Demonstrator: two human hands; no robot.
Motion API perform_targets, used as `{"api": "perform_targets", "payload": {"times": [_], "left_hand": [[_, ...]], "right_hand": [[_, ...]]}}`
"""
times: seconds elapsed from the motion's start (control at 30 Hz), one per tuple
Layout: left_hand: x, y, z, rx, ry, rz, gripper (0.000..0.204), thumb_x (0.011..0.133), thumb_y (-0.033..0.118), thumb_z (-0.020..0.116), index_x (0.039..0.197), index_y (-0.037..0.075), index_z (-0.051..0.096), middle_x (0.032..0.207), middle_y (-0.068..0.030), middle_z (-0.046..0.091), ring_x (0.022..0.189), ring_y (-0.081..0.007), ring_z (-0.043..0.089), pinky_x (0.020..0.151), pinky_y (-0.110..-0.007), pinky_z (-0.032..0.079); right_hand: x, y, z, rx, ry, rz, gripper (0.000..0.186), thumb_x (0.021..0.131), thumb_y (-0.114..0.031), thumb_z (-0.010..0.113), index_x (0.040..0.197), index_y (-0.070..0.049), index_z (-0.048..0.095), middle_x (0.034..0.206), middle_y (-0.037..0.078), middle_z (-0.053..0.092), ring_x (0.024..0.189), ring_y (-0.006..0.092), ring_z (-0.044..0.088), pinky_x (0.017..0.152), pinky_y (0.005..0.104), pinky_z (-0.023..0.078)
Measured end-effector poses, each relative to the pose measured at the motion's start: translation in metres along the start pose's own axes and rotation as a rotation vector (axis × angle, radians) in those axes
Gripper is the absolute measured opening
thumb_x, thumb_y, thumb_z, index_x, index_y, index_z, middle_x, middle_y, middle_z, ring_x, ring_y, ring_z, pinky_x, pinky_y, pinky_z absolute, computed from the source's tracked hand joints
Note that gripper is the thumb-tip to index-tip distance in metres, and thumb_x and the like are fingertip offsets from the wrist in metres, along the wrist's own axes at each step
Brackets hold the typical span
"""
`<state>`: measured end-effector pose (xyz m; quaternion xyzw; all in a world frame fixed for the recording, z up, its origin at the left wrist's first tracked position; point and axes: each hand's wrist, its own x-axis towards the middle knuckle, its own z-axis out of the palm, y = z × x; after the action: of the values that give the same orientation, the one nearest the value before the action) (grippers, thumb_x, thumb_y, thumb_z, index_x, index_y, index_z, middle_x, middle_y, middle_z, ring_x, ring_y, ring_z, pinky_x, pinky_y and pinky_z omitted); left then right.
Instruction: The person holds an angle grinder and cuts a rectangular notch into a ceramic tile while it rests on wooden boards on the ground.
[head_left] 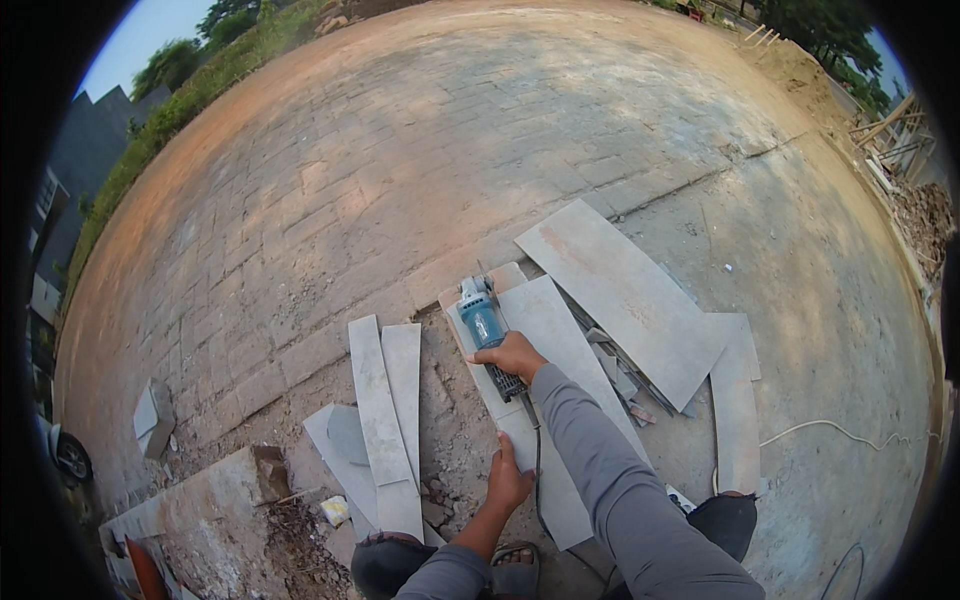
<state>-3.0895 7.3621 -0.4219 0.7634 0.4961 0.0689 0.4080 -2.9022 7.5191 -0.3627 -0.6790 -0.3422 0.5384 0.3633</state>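
My right hand is wrapped round the body of a blue angle grinder, whose head rests over a narrow pale tile strip near the middle of the view. A dark cord runs down from the tool. Lower down, my left hand holds the edge of that strip, thumb pointing forward and fingers partly hidden. A wider pale slab lies directly to the right of the grinder, under my right forearm. The grinder's disc is too small to make out clearly.
Cut strips lie left of me, a large slab to the right over stacked offcuts. A concrete block and broken kerb are at lower left. A pale cable crosses the ground at right. Paving stretches ahead toward a sand pile.
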Motion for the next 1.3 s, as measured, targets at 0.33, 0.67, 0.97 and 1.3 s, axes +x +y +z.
{"api": "perform_targets", "payload": {"times": [0.33,0.67,0.97,1.3], "left_hand": [[0.0,0.005,-0.004,0.011,-0.022,-0.002,0.112,0.075,0.013,0.079,0.148,-0.007,-0.003,0.117,-0.0316,0.051,0.103,-0.0429,0.057,0.09,-0.042,0.046],[0.001,0.005,-0.005,-0.025,-0.078,-0.066,0.113,0.078,0.013,0.077,0.15,-0.002,-0.008,0.126,-0.0343,0.047,0.111,-0.0451,0.055,0.095,-0.042,0.046],[0.0,0.002,-0.005,-0.023,-0.085,-0.075,0.114,0.078,0.019,0.079,0.151,-0.001,-0.006,0.129,-0.0337,0.045,0.114,-0.045,0.053,0.097,-0.043,0.045],[0.002,-0.006,0.006,0.047,0.019,0.023,0.115,0.075,0.015,0.08,0.149,-0.006,-0.006,0.11,-0.029,0.054,0.095,-0.0387,0.058,0.085,-0.041,0.048]], "right_hand": [[0.001,0.003,0.0,-0.004,0.011,0.015,0.077,0.06,-0.034,0.088,0.108,0.018,0.058,0.101,0.024,0.065,0.087,0.0301,0.066,0.078,0.034,0.051],[0.0,0.008,0.002,0.016,0.018,0.005,0.073,0.059,-0.036,0.088,0.103,0.017,0.062,0.101,0.025,0.067,0.088,0.0307,0.067,0.078,0.0351,0.051],[-0.012,0.014,0.007,-0.017,0.031,0.01,0.077,0.059,-0.037,0.089,0.106,0.017,0.061,0.104,0.026,0.066,0.092,0.0319,0.067,0.081,0.0345,0.051],[-0.013,0.018,0.004,-0.048,0.051,0.024,0.082,0.058,-0.04,0.088,0.107,0.019,0.059,0.105,0.028,0.065,0.093,0.0333,0.067,0.082,0.0347,0.05]]}}
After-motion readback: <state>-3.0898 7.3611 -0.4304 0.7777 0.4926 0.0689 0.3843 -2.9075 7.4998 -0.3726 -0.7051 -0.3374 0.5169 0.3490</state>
